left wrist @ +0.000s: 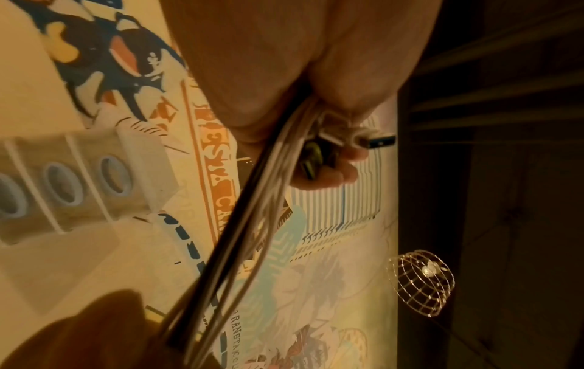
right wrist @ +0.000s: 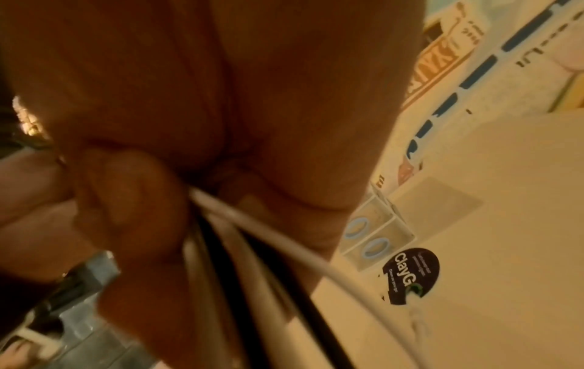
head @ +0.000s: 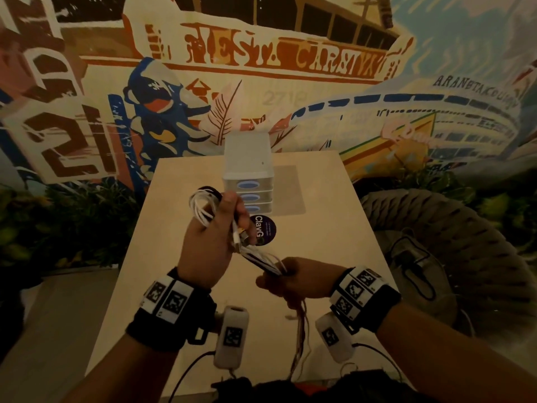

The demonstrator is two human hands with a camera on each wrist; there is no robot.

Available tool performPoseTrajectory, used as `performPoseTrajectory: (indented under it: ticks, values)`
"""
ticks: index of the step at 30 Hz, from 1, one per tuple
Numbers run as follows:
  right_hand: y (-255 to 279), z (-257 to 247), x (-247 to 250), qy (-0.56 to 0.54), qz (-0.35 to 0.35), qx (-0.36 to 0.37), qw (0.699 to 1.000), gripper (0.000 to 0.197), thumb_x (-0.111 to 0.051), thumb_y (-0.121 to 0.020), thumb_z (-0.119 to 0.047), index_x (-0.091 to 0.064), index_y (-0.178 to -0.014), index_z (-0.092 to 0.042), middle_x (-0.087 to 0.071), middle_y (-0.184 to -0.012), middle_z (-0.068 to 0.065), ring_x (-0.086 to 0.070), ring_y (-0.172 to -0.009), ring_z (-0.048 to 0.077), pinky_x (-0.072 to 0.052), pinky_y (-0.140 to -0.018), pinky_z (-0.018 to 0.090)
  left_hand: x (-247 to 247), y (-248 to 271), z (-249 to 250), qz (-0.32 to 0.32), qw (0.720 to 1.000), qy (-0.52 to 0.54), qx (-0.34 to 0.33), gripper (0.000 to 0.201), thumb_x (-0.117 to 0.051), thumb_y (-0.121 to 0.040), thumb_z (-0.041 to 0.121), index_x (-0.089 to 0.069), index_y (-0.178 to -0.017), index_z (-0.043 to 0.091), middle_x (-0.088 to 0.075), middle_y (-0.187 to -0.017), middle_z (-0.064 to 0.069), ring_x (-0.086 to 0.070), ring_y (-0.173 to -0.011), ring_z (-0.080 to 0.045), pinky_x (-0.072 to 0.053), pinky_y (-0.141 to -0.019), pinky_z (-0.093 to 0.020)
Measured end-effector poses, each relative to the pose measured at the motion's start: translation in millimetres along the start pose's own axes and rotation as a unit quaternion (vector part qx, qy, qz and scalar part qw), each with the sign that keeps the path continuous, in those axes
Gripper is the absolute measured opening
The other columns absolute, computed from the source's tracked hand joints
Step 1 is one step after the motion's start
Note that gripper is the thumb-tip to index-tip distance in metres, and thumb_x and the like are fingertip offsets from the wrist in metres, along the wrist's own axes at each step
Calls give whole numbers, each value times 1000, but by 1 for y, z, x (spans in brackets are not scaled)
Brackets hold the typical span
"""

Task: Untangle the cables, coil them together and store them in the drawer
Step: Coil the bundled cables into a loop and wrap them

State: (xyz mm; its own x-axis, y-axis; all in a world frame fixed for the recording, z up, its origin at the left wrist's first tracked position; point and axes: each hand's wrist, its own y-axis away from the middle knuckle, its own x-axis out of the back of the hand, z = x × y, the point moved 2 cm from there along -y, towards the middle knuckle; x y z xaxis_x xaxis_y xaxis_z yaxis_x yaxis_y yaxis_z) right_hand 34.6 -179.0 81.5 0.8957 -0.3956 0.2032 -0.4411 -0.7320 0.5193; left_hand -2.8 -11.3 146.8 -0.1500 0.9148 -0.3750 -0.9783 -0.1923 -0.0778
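While both wrist views blur | left hand (head: pixel 209 245) grips cables (head: pixel 200 209) | right hand (head: pixel 293 282) clasps them (fingertips hidden)

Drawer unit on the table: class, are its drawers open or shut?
Shut. All three fronts of the drawer unit sit flush in one stack, with none pulled out toward the hands.

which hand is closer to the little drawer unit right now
Left. The left hand holds the coiled cables up just in front of the drawer unit, overlapping its lower drawers in the head view. The right hand grips the bundle lower, nearer the person.
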Motion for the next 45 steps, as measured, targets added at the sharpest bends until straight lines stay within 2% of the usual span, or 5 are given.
performPoseTrajectory:
  ticks: [16, 20, 23, 33, 45]
  values:
    - [7, 15, 8, -119, 43, -21, 992, 45, -38, -105, -53, -51, -81, -16, -30, -56, -4, -22, -46, 12, -26, -46, 24, 30, 0, -25, -110, 943, -313, 36, 39, -74, -91, 31, -66, -129, 36, -78, -103, 0, -74, -99, -20, -58, -87, -44]
    - [3, 17, 12, -108, 74, -79, 988, 43, -40, -105, -49, -46, -77, -18, -29, -56, -3, -22, -45, 12, -24, -46, 23, 27, 6, -32, -198, 864, -462, -20, 50, -65, -97, 16, -61, -118, 62, -56, -124, 41, -53, -115, 20, -44, -96, -7]
    - [-1, 17, 13, -106, 89, -112, 984, 37, -38, -106, -37, -42, -75, -19, -34, -57, -3, -28, -44, 12, -26, -47, 22, 25, 8, -34, -237, 816, -522, -78, 57, -71, -92, 12, -54, -135, 46, -62, -121, 34, -61, -109, 8, -36, -85, 5]
    - [-3, 8, 9, -152, 94, -121, 977, 33, -34, -102, -26, -52, -79, -11, -37, -62, 1, -25, -49, 13, -25, -49, 25, 13, 9, -54, -330, 536, -777, 15, 60, -44, -104, 30, -20, -158, 38, -30, -164, -3, -60, -120, -25, -54, -90, -39]
    - [-7, -1, 20, -20, 53, -129, 990, 84, -37, -80, -90, -65, -79, -11, -55, -57, -1, -45, -49, 14, -42, -55, 27, 8, 14, -63, -338, 551, -762, 46, 41, -55, -96, 29, -49, -137, 24, -69, -105, -2, -65, -93, -23, -57, -83, -40]
